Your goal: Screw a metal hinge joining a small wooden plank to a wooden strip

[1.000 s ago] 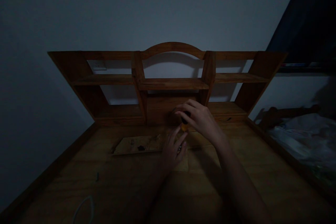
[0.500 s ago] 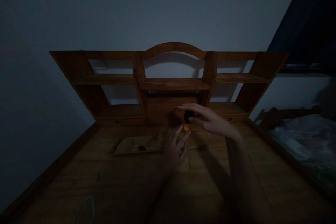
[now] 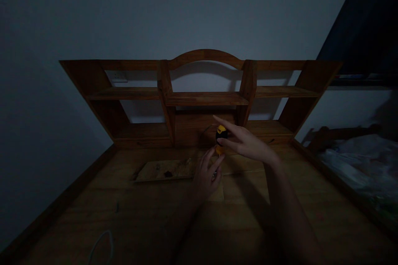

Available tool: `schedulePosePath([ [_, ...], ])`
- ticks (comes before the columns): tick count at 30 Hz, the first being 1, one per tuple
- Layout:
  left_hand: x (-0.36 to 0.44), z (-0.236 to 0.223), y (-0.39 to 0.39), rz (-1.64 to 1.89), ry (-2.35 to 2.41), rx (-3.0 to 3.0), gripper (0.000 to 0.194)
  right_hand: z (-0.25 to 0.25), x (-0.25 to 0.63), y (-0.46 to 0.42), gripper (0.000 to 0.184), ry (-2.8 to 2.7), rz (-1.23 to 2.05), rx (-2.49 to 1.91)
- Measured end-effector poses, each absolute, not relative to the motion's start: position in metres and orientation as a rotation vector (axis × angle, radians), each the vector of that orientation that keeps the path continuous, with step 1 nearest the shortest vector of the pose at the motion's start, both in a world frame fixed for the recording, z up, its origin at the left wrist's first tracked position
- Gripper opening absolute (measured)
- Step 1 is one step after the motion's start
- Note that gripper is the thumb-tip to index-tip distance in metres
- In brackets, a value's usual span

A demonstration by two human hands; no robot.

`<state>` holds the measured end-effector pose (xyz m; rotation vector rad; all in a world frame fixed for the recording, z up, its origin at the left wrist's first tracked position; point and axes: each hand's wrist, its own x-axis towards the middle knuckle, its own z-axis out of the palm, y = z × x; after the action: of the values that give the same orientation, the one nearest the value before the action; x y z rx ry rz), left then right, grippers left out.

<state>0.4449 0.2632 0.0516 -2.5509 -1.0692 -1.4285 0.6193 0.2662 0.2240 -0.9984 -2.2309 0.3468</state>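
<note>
A screwdriver [image 3: 221, 134] with a black and yellow handle stands nearly upright in the middle of the head view. My right hand [image 3: 244, 143] has the handle between its thumb and fingers, the index finger stretched out past the top. Lower down, my left hand [image 3: 207, 174] curls its fingers and thumb about the yellow collar and the shaft. A small shiny metal bit shows between the left fingers; its kind is too dim to make out. Under the hands lies a wooden board [image 3: 180, 169] with a dark knot; the screwdriver's tip is hidden.
A wooden shelf unit [image 3: 207, 99] stands at the back against the wall. A pale cord loop [image 3: 110, 238] and a small dark object [image 3: 117, 206] lie on the wooden tabletop [image 3: 149, 215] at left. Plastic-looking bags [image 3: 357, 161] sit beyond the right edge.
My right hand has shifted slightly left and its fingers have opened outward around the handle, whose yellow top now shows. My left hand stays nearly in place.
</note>
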Motion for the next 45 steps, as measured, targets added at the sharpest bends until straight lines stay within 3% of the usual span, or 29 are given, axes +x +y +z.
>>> schedulePosePath([
  [3, 0.446, 0.053, 0.262, -1.434, -1.076, -2.554, 0.060, 0.224, 0.624, 0.269, 0.057, -2.210, 0.423, -0.968],
  [7, 0.446, 0.052, 0.263, -1.443, -1.092, -2.546, 0.059, 0.220, 0.611, 0.274, 0.038, -2.126, 0.092, -1.063],
  [10, 0.446, 0.050, 0.264, -1.448, -1.083, -2.535, 0.057, 0.220, 0.599, 0.271, 0.040, -2.110, -0.097, -1.210],
  [14, 0.446, 0.048, 0.264, -1.437, -1.113, -2.516, 0.054, 0.223, 0.604, 0.266, 0.054, -2.166, 0.138, -1.090],
  [18, 0.446, 0.049, 0.263, -1.421, -1.121, -2.560, 0.055, 0.228, 0.618, 0.265, 0.051, -2.251, 0.420, -0.846],
  [22, 0.446, 0.049, 0.263, -1.447, -1.160, -2.573, 0.056, 0.227, 0.615, 0.268, 0.045, -2.191, 0.366, -0.873],
  [26, 0.447, 0.048, 0.263, -1.435, -1.138, -2.598, 0.056, 0.221, 0.603, 0.270, 0.037, -2.142, 0.060, -1.041],
  [29, 0.448, 0.047, 0.264, -1.432, -1.159, -2.580, 0.055, 0.219, 0.598, 0.270, 0.041, -2.121, -0.062, -1.156],
  [36, 0.445, 0.052, 0.261, -1.453, -1.145, -2.598, 0.053, 0.224, 0.611, 0.267, 0.048, -2.207, 0.344, -0.897],
  [39, 0.443, 0.055, 0.259, -1.557, -1.140, -2.596, 0.048, 0.224, 0.616, 0.269, 0.041, -2.173, 0.372, -0.902],
  [43, 0.442, 0.047, 0.269, -1.910, -1.392, -2.407, 0.031, 0.220, 0.610, 0.274, 0.030, -2.110, 0.045, -1.055],
  [45, 0.440, 0.039, 0.279, -2.090, -1.605, -2.273, 0.026, 0.219, 0.605, 0.274, 0.034, -2.078, -0.085, -1.161],
])
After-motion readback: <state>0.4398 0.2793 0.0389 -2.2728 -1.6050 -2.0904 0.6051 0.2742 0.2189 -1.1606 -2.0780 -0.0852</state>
